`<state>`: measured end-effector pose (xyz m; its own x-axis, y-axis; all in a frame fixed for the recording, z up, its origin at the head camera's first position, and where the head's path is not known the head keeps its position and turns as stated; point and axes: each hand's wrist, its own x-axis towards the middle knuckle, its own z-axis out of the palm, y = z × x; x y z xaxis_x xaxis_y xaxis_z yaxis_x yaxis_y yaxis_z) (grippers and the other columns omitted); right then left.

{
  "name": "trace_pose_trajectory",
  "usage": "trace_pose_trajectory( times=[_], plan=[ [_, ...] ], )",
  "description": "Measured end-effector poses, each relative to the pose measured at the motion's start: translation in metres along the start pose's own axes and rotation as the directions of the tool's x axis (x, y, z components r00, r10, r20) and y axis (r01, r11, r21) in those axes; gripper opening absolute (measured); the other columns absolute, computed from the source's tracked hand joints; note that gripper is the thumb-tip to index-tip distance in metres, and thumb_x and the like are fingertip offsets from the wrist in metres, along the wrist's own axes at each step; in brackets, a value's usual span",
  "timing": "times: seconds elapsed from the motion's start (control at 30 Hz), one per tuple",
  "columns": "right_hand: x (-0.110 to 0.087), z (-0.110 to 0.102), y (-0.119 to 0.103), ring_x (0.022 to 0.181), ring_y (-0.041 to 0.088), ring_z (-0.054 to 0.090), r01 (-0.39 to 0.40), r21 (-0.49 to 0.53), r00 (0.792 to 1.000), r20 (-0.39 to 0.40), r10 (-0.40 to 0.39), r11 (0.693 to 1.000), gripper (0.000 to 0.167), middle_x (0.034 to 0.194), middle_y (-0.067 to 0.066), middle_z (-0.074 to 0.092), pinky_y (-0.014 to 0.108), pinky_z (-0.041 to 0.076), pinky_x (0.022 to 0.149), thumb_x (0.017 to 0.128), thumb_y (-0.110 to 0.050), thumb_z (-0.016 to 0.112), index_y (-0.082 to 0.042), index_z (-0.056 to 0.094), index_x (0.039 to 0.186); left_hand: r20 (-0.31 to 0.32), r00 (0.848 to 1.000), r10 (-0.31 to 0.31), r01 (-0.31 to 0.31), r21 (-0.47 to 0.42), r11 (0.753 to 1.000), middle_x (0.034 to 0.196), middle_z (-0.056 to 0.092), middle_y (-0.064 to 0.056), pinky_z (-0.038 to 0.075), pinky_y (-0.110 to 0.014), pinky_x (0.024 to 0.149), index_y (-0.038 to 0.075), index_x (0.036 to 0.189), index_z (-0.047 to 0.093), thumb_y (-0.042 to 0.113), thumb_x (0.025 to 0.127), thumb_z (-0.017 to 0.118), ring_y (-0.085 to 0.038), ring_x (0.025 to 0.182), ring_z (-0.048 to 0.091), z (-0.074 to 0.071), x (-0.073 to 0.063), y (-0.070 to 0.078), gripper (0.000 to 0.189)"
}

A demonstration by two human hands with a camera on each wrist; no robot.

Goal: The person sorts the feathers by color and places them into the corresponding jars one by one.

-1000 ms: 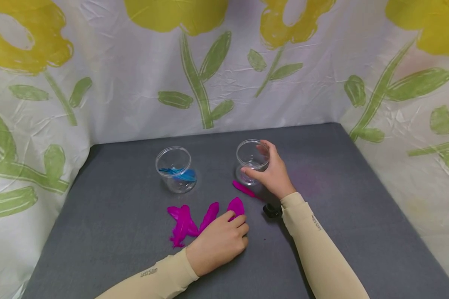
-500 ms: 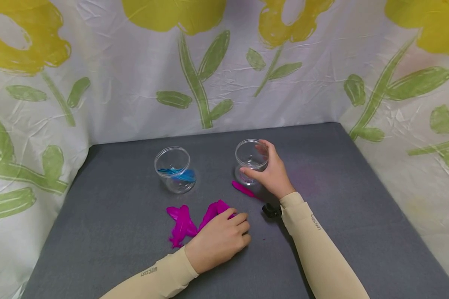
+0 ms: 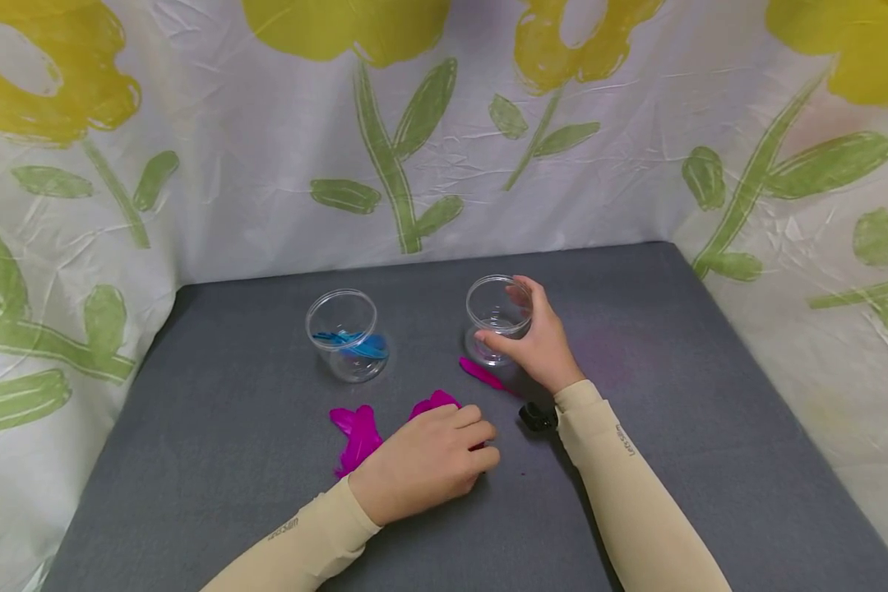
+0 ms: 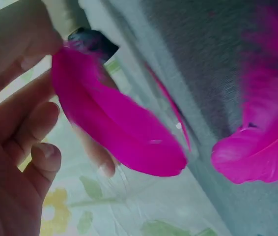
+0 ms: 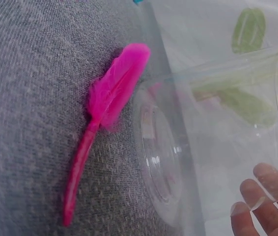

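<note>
1. Fingers of the left hand [image 3: 422, 462] pinch a pink feather [image 4: 119, 123] near one end; the other fingers are loosely bent, a little apart. Fingers of the right hand [image 3: 543, 345] curve around the wall of the right cup [image 5: 212, 157].
2. Behind everything hangs a flowered cloth [image 3: 266, 181], and before it extends the grey surface [image 3: 229, 493].
3. Both cups are transparent and stand upright, well apart from each other. In the left cup [image 3: 344, 363] lie blue feathers [image 3: 363, 345].
4. In the left wrist view, the pinched feather looks raised from the surface. A small group of pink feathers [image 3: 358, 432] lies beside the left hand, partly hidden by it. One narrow feather [image 5: 119, 83] lies just beside the base of the right cup.
5. As I judge, the step in hand is picking up a single feather while the right hand steadies its cup. The next move seems to call for a gentle but sure pinch, because such a feather can slip or bend.
6. Compared with one second ago, the left hand covers more of the group's lower ends. The right hand and both cups look unchanged.
</note>
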<state>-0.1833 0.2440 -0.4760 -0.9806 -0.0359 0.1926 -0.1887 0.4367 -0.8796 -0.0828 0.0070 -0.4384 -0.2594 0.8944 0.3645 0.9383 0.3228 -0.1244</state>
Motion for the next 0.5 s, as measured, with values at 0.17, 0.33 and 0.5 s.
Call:
trace_pose_trajectory(
  times=[0.17, 0.33, 0.5],
  plan=[
    [0.0, 0.0, -0.001, 0.154, 0.022, 0.047, 0.004, -0.005, 1.0, -0.006, -0.004, 1.0, 0.109, 0.162, 0.003, 0.054, 0.051, 0.041, 0.124, 0.083, -0.048, 0.094, -0.022, 0.03, 0.167, -0.07, 0.996, -0.06, 0.042, -0.238, 0.97, 0.104, 0.07, 0.012, 0.051, -0.022, 0.082, 0.022, 0.095, 0.07, 0.014, 0.092, 0.074, -0.008, 0.092, 0.057, -0.011, 0.003, -0.014, 0.01],
    [0.0, 0.002, -0.002, 0.155, 0.024, 0.047, 0.009, -0.008, 1.0, 0.004, -0.009, 1.0, 0.11, 0.163, 0.007, 0.053, 0.052, 0.04, 0.126, 0.083, -0.048, 0.094, -0.019, 0.029, 0.167, -0.161, 0.966, -0.202, 0.11, -0.453, 0.885, 0.107, 0.072, 0.012, 0.052, -0.018, 0.087, 0.021, 0.096, 0.067, 0.008, 0.09, 0.074, -0.005, 0.097, 0.061, -0.02, 0.007, -0.028, 0.016],
    [0.0, 0.007, -0.002, 0.156, 0.025, 0.046, 0.01, 0.003, 1.0, 0.025, -0.01, 1.0, 0.109, 0.164, 0.007, 0.052, 0.053, 0.039, 0.127, 0.084, -0.047, 0.094, -0.019, 0.029, 0.167, -0.167, 0.898, -0.408, 0.237, -0.597, 0.767, 0.114, 0.077, 0.007, 0.056, -0.022, 0.083, 0.021, 0.097, 0.068, 0.009, 0.09, 0.078, -0.005, 0.098, 0.065, -0.028, 0.006, -0.041, 0.017]
  ],
)
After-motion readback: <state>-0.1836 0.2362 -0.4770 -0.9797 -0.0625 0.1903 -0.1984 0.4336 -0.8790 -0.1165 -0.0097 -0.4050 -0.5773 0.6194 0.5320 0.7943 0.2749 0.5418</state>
